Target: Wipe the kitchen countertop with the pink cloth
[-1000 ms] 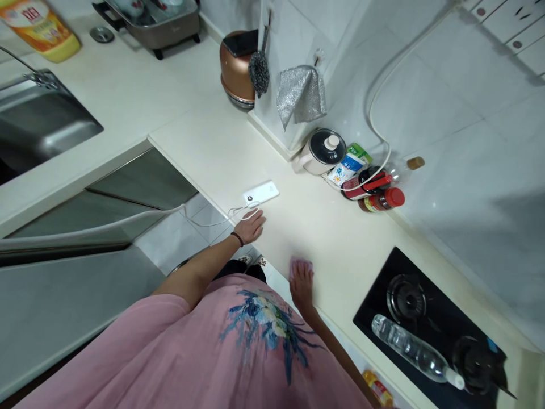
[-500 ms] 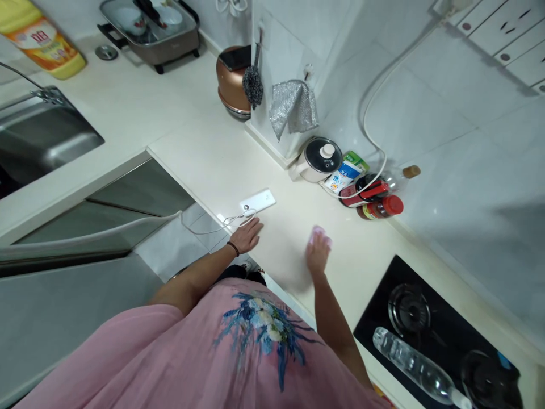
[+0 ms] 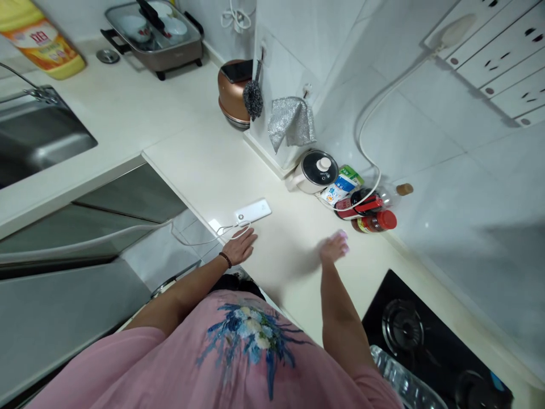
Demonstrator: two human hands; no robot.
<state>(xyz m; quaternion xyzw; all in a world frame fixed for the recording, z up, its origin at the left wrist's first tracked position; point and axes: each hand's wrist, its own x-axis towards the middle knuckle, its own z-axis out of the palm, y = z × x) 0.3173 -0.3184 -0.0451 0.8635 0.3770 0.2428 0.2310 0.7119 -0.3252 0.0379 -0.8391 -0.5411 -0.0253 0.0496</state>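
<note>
My right hand (image 3: 334, 247) presses a pink cloth (image 3: 343, 236) onto the cream countertop (image 3: 293, 250); hand and cloth are slightly blurred, and the palm hides most of the cloth. My left hand (image 3: 239, 246) lies flat near the counter's front edge, fingers stretched out, with a dark beaded bracelet at the wrist. Just beyond its fingertips is a white power bank (image 3: 254, 211) with a thin white cable (image 3: 232, 229) looped beside it and hanging over the edge.
Against the wall stand a lidded pot (image 3: 317, 170), seasoning packets (image 3: 340, 187) and a red-capped jar (image 3: 374, 222). A black gas stove (image 3: 404, 324) holding a clear plastic bottle (image 3: 404, 378) lies to the right. Left are a sink (image 3: 42, 136) and an electric pan (image 3: 157, 42).
My right hand has slid the pink cloth rightward across the counter, toward the jars and wall. My left hand stays beside the power bank. The camera view has shifted slightly.
</note>
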